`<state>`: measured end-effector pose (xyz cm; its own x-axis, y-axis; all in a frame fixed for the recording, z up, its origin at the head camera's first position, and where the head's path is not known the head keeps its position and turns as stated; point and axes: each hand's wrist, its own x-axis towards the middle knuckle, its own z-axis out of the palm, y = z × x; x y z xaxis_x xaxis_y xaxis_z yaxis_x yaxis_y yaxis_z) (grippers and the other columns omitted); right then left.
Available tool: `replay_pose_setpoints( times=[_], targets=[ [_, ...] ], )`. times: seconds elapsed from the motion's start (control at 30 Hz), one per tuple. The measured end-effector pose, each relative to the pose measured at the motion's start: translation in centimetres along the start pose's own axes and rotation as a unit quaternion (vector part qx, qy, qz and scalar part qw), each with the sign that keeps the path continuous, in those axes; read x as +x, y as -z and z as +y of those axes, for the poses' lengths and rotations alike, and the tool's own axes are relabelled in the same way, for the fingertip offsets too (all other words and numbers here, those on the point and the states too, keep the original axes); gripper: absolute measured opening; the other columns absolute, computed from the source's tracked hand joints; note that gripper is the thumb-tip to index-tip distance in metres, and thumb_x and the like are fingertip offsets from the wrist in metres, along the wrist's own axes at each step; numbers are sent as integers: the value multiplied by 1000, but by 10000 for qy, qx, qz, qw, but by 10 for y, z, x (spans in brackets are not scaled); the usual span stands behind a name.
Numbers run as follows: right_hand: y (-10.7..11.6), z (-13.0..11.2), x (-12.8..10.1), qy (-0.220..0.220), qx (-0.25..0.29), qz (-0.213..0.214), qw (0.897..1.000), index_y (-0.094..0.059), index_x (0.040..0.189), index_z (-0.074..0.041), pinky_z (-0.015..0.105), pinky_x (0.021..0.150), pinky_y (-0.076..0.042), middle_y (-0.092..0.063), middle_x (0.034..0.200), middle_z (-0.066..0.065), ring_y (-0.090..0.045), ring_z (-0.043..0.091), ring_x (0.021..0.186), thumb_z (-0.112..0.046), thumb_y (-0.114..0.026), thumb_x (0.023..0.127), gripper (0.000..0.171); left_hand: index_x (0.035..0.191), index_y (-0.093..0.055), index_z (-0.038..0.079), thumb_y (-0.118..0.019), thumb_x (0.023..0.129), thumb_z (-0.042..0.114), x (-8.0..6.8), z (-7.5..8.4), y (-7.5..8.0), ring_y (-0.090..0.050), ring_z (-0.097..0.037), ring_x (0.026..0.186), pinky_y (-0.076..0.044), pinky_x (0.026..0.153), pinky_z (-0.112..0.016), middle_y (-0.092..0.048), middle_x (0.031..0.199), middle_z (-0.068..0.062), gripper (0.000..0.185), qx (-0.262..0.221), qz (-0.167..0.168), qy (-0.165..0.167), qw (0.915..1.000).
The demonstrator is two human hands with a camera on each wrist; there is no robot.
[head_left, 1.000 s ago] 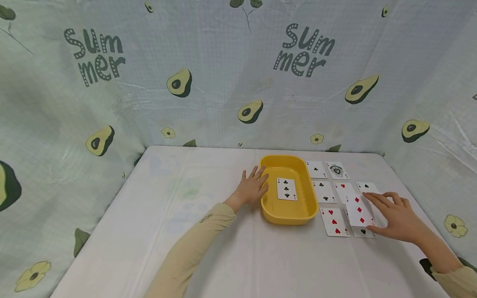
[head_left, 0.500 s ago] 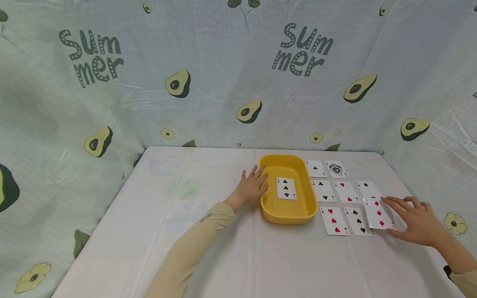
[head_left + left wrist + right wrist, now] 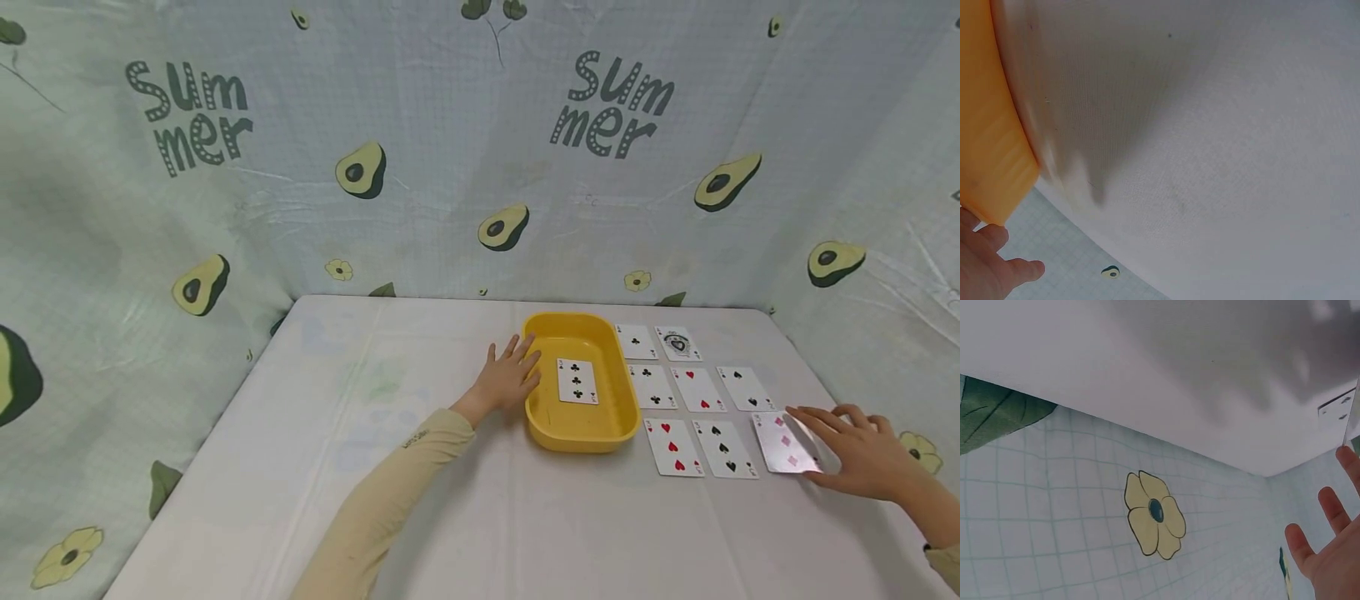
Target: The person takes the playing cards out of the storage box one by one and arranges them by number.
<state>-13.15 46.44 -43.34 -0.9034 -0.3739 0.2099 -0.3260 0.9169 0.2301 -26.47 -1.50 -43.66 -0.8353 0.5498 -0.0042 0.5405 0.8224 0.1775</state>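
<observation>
The left hand (image 3: 508, 379) lies flat with its fingers straight and slightly spread, pointing away from the body; its forearm in a tan sleeve (image 3: 390, 500) stretches forward from the lower middle. The right hand (image 3: 862, 454) reaches in from the lower right, palm down, fingers extended and loosely fanned, with no closed grip, its wrist low.
</observation>
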Motion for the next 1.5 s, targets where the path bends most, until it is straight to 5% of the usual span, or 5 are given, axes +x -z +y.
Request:
replay_pose_setpoints(
  times=[1.07,1.5],
  targets=[
    [-14,-2,-6,15,108,-399,9991,-27,138,-33,51,74,-32,-53,112,3,-36,24,95,-44,-80,48,104,140,-31,16,-26,97,35,-3,1,-3,-8,-25,140,-12,106,-58,-8,152,-1,48,32,-14,15,10000],
    [6,-15,21,190,234,237,9993,-29,138,-27,54,71,-34,-53,112,5,-40,28,94,-38,-79,53,99,140,-31,16,-27,97,35,-5,-1,-2,-9,-26,140,-14,106,-58,-9,152,-1,47,59,21,-8,10000]
  ],
)
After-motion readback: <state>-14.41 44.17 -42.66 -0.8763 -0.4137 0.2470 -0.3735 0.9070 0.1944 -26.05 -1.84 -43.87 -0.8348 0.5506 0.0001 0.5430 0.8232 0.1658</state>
